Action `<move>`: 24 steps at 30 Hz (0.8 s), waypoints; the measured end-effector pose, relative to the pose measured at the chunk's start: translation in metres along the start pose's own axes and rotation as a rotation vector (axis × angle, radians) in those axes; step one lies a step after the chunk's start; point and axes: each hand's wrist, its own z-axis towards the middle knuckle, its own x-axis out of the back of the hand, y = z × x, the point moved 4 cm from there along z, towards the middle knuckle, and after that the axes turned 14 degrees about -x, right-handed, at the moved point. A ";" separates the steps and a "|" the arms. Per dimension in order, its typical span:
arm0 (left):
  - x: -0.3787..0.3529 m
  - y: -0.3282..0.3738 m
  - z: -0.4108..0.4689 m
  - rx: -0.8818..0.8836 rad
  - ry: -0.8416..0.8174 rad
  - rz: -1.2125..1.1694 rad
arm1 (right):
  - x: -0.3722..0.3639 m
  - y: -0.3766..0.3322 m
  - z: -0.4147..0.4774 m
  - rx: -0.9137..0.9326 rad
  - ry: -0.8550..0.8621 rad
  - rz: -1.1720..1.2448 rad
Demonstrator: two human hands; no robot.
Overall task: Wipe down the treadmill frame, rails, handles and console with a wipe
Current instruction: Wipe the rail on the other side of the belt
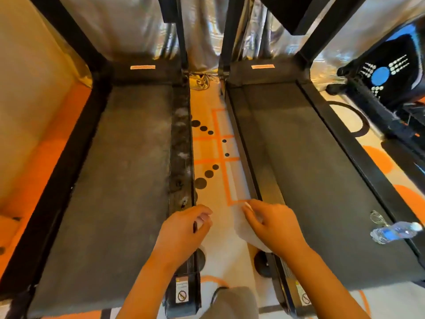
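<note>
treadmills: two side by side, I'm over the gap – left one's inner rail [180, 143] looks dusty
step: readying the wipe, I reckon
wipe [247, 233]: pinched in right hand [273, 226]
left hand [184, 229]: loosely curled – can't tell if holding anything
next: press onto that rail

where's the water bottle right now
In the head view the water bottle lies on its side at the far right, on the belt of the right-hand treadmill against its outer rail, well to the right of the right hand.
</note>
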 end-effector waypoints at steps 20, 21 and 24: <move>0.168 -0.163 0.259 0.331 0.482 0.097 | -0.031 -0.165 0.412 0.564 -0.126 -0.025; 0.175 -0.169 0.260 0.358 0.508 0.101 | -0.036 -0.179 0.421 0.597 -0.149 -0.027; 0.188 -0.187 0.255 0.455 0.594 0.114 | -0.054 -0.220 0.446 0.724 -0.213 -0.018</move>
